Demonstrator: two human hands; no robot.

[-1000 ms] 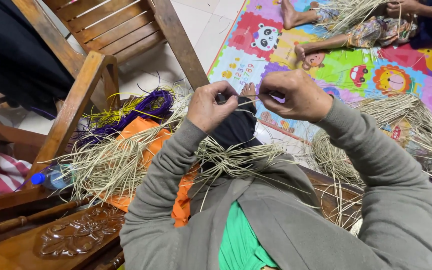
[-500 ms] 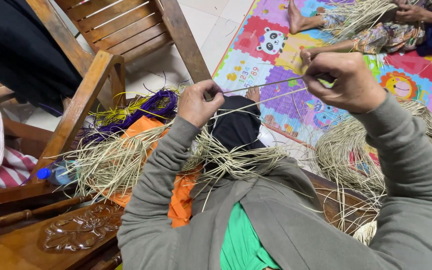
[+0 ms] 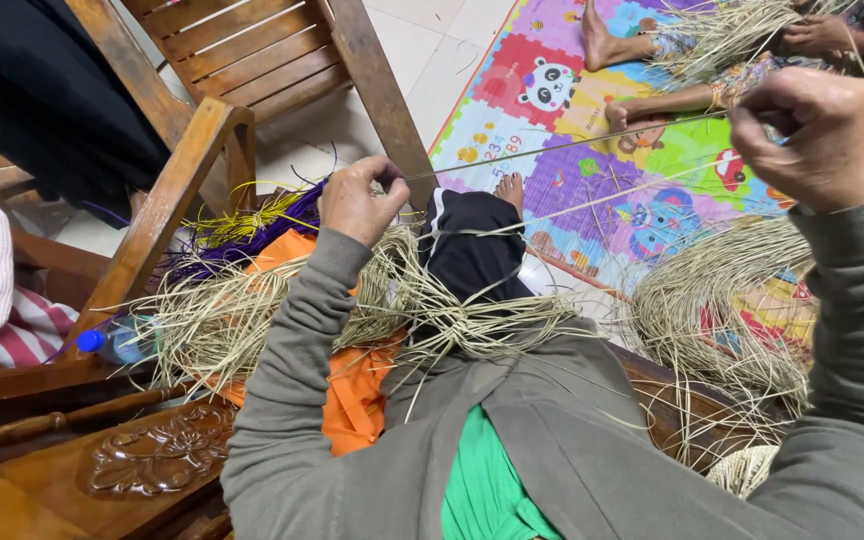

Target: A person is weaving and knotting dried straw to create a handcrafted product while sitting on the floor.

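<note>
Sleeves of grey knit fill the near frame, over a green top (image 3: pixel 482 480) and an orange cloth (image 3: pixel 352 390) on the lap. Dried straw bundle (image 3: pixel 252 320) lies across the knees, pale, stiff, flat strips fanning left and right; a second looped coil of straw (image 3: pixel 712 310) sits at the right, by the carved dark wood seat edge (image 3: pixel 152 455).

Left hand (image 3: pixel 362 200) is low and close to the bundle, fingers pinched together on the near end of one straw strand (image 3: pixel 572 140). Right hand (image 3: pixel 817 130) is raised high and out to the right, fingers curled shut on the far end. Strand runs taut between them, long axis left-low to right-high, almost level; a second thin strand (image 3: pixel 592 200) runs just under it. Left hand is nearer the pile, right hand well apart from it.

Dark trouser knee (image 3: pixel 472 250) and a bare foot (image 3: pixel 512 190) poke out past the straw. Purple and yellow dyed strips (image 3: pixel 242 225) lie by a slatted wooden chair (image 3: pixel 252 60). Blue-capped plastic bottle (image 3: pixel 112 340) at left.

Farther off, a bright foam play mat (image 3: pixel 572 170) with animal pictures; another person's bare feet (image 3: pixel 602 45) and hand (image 3: pixel 817 35) working more straw at the top edge.
</note>
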